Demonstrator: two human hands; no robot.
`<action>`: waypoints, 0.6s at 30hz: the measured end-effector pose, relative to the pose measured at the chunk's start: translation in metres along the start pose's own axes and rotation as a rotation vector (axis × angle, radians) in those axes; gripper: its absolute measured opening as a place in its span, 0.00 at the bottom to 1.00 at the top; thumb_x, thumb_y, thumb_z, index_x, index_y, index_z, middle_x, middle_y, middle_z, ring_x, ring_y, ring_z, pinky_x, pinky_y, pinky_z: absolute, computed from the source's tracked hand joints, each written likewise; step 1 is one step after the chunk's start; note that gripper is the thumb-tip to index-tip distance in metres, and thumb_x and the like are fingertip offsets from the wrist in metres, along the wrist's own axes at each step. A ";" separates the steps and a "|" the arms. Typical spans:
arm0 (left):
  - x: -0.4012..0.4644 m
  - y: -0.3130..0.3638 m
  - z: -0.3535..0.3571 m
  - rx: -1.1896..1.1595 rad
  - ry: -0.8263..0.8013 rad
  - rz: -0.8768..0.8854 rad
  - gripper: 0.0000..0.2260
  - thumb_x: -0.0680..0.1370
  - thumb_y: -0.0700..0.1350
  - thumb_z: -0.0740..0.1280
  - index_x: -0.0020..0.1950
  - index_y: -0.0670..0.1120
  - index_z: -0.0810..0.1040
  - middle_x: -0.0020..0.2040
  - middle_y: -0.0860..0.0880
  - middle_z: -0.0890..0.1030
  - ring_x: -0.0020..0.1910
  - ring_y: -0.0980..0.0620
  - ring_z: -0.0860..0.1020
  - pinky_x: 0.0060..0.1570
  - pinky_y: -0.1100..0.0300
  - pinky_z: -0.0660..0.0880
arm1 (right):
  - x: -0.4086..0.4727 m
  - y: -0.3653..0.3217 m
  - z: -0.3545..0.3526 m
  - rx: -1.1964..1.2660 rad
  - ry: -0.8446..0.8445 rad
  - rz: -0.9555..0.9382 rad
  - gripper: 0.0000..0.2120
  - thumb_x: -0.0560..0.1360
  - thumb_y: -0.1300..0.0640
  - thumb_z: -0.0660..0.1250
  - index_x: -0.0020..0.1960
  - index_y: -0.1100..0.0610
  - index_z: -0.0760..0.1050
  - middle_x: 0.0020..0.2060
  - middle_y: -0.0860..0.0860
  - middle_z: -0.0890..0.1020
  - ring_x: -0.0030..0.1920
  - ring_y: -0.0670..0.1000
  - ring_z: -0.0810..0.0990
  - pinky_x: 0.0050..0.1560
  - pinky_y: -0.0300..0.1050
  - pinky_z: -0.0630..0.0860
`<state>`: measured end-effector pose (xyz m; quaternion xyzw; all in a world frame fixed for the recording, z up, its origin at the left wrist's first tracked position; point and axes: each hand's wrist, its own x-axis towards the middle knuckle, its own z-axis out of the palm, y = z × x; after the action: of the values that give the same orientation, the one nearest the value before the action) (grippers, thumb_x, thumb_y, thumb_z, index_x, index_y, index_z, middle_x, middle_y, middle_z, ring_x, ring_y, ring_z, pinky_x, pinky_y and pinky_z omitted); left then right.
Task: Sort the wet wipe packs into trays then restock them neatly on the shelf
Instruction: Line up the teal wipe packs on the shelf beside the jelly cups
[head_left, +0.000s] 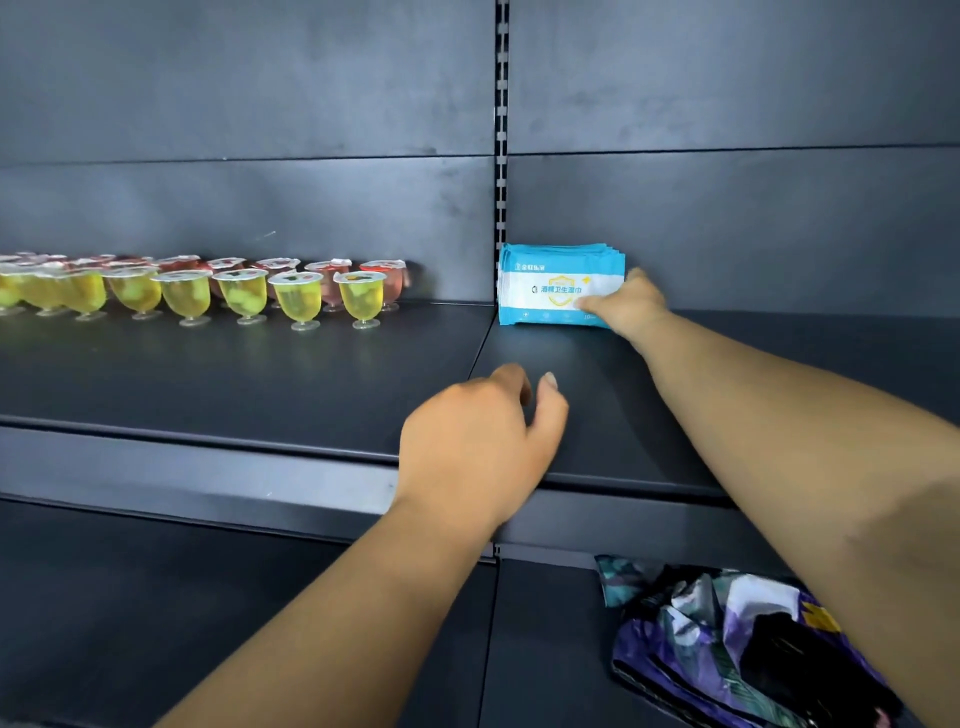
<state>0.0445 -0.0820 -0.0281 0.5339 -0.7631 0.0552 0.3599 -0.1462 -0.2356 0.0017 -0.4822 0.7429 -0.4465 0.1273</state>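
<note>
**Wet wipe packs go upright at the back of a dark shelf**

Wet wipe packs (561, 285) stand on edge as a small blue-and-white bunch at the rear of the shelf (571, 364), tight against the slotted upright (501, 156) and the grey back panel (727, 223). No tray is in view.

Largest first: the shelving is dark metal, matt and scuffed, with a lower shelf below carrying a crumpled patterned bag (727, 639). To the left, well apart from the packs, run two rows of jelly cups (234, 291) on little feet, yellow in front and pink behind.

The right hand (628, 304) reaches in and touches the packs' lower right corner; its fingers are hidden behind it, so whether it pinches or merely steadies them I cannot tell. The left hand (478, 447) hovers over the shelf's front edge, fingers loosely curled and holding nothing.

The risk, as I judge it: soft packs on edge (with nothing bracing their right side) could fan out or topple once the supporting hand lets go.
</note>
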 end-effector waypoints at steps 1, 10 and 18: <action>0.000 -0.001 0.000 0.001 0.002 0.006 0.16 0.79 0.56 0.51 0.44 0.49 0.72 0.31 0.51 0.72 0.35 0.49 0.70 0.29 0.64 0.63 | -0.004 0.000 -0.004 -0.014 -0.002 0.009 0.28 0.71 0.52 0.72 0.66 0.60 0.65 0.63 0.55 0.74 0.61 0.56 0.74 0.55 0.45 0.70; -0.006 0.007 -0.009 0.054 -0.017 0.053 0.17 0.81 0.53 0.50 0.48 0.43 0.73 0.34 0.47 0.74 0.37 0.43 0.72 0.33 0.58 0.64 | -0.125 -0.001 -0.090 -0.189 0.012 -0.336 0.14 0.74 0.53 0.68 0.58 0.57 0.75 0.56 0.52 0.79 0.56 0.51 0.76 0.53 0.38 0.68; -0.092 0.058 -0.004 -0.103 0.255 0.368 0.16 0.75 0.48 0.56 0.47 0.39 0.79 0.43 0.42 0.82 0.48 0.43 0.80 0.46 0.55 0.72 | -0.248 0.097 -0.150 -0.177 0.164 -0.947 0.15 0.70 0.49 0.62 0.44 0.59 0.80 0.38 0.52 0.83 0.40 0.55 0.81 0.43 0.39 0.70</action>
<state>0.0128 0.0158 -0.0639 0.3551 -0.7978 0.1480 0.4643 -0.1730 0.0645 -0.0488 -0.7394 0.4847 -0.4268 -0.1903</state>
